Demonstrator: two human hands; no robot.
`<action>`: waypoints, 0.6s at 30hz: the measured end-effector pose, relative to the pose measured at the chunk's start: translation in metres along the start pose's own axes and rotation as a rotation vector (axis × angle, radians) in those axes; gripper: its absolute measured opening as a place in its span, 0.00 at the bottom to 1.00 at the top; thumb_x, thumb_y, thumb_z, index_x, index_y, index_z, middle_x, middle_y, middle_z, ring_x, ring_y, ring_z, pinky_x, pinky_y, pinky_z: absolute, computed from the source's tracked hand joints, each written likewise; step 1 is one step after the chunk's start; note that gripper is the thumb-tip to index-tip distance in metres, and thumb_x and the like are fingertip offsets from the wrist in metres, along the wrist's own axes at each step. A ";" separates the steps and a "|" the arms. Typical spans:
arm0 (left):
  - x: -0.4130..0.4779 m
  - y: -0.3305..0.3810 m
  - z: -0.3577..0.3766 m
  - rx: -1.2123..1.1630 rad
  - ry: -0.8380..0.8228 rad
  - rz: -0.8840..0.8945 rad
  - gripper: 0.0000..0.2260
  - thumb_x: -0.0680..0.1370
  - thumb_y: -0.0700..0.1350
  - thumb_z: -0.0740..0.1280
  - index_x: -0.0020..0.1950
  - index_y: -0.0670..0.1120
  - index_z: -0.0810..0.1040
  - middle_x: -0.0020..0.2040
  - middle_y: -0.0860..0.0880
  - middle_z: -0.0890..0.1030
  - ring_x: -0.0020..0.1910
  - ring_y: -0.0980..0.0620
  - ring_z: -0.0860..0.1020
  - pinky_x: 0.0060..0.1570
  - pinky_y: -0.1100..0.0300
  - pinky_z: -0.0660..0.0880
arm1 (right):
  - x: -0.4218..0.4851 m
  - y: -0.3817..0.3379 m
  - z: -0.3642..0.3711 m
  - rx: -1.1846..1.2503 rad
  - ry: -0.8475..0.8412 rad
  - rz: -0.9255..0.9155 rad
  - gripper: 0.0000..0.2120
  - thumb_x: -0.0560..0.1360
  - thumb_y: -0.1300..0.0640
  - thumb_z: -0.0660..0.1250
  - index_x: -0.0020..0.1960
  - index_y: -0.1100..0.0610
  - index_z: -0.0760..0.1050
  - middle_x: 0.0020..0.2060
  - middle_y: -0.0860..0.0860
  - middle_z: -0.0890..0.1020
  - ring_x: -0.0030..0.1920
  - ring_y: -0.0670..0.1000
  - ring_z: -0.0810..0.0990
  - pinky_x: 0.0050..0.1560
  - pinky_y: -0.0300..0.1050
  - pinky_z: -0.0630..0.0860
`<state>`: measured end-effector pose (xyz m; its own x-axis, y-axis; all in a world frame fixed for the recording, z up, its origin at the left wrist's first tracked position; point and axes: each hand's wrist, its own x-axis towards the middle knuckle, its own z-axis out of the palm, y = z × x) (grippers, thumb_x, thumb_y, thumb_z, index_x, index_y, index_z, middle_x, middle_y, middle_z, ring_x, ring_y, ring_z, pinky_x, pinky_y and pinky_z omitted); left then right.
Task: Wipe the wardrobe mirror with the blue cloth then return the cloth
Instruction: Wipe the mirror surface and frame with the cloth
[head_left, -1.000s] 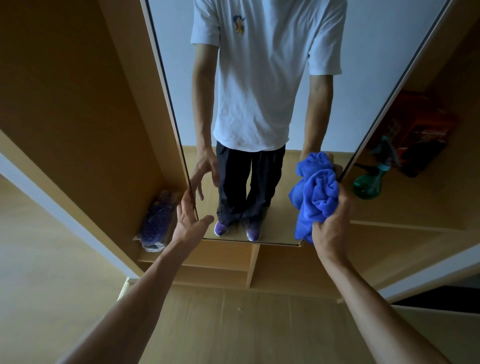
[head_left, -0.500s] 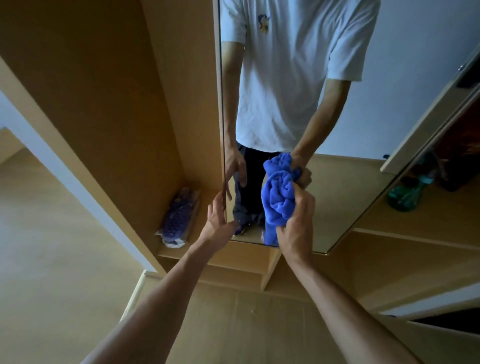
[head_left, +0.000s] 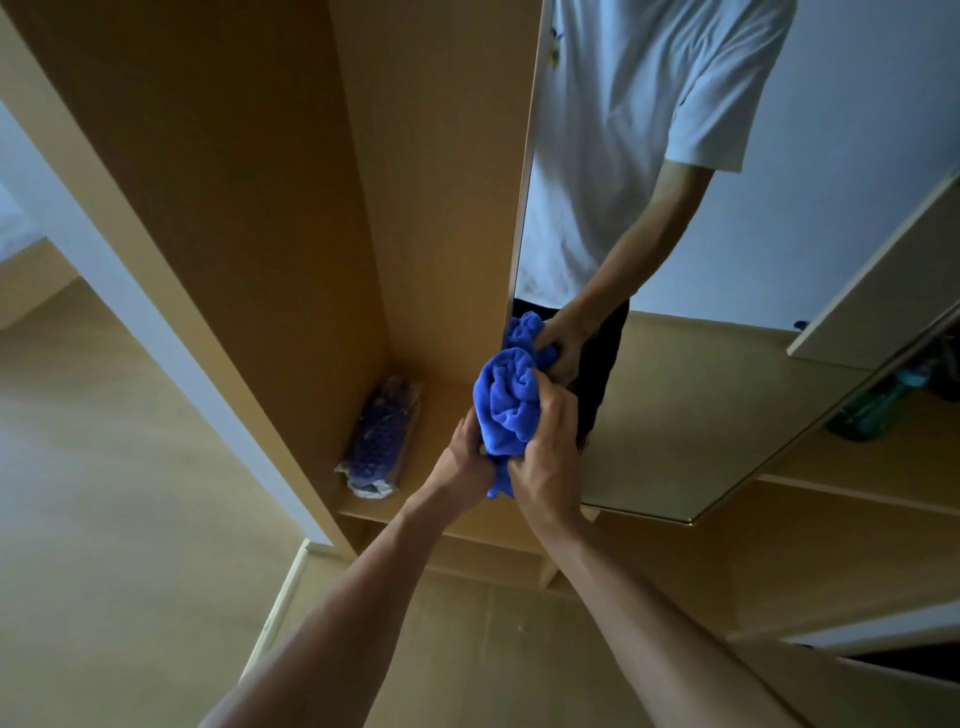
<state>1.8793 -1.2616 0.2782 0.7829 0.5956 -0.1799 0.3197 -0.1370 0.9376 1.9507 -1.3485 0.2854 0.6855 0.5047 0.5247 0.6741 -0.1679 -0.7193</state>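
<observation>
At the left edge of the wardrobe mirror (head_left: 701, 415), blue cloth (head_left: 506, 405) is bunched into a wad. Right hand (head_left: 545, 457) grips it, fingers curled round the fabric. Left hand (head_left: 465, 452) touches its lower left side. Its fingers are hidden behind the cloth, so can't tell the grip. Wrapped purple packet (head_left: 382, 436) lies on the shelf (head_left: 439, 400) just left.

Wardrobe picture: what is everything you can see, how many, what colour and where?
wardrobe: one, tan wood, fills the view
mirror: one, silvery, on the wardrobe, right of middle
blue cloth: one, blue, bunched against the mirror's left edge
wrapped packet: one, purple, shelf left of mirror
bottle: one, green, shelf right of mirror
floor: one, pale wood, below
left hand: one, beside the cloth, fingers hidden
right hand: one, grips the cloth
</observation>
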 end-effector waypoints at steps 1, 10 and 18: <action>0.000 -0.001 -0.001 0.004 -0.016 0.003 0.29 0.67 0.43 0.60 0.69 0.52 0.72 0.51 0.53 0.78 0.53 0.50 0.76 0.48 0.63 0.76 | 0.000 0.000 0.001 0.018 -0.004 0.015 0.30 0.73 0.66 0.73 0.72 0.57 0.67 0.62 0.52 0.72 0.63 0.47 0.74 0.64 0.36 0.72; 0.005 -0.015 -0.006 -0.076 -0.036 0.110 0.38 0.70 0.22 0.60 0.66 0.61 0.64 0.61 0.56 0.75 0.56 0.77 0.73 0.52 0.74 0.72 | 0.004 0.007 -0.019 -0.186 -0.140 0.007 0.37 0.69 0.56 0.78 0.73 0.49 0.66 0.62 0.50 0.73 0.62 0.49 0.75 0.56 0.50 0.80; 0.013 -0.029 0.010 -0.094 -0.047 0.078 0.40 0.72 0.21 0.60 0.68 0.62 0.58 0.63 0.63 0.67 0.66 0.66 0.66 0.57 0.77 0.65 | 0.015 0.017 -0.070 -0.538 -0.091 -0.247 0.27 0.73 0.52 0.67 0.72 0.55 0.72 0.61 0.57 0.75 0.58 0.55 0.73 0.57 0.53 0.74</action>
<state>1.8855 -1.2574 0.2456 0.8283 0.5480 -0.1166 0.2066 -0.1053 0.9727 1.9918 -1.4029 0.3132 0.4804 0.6502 0.5886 0.8715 -0.4292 -0.2372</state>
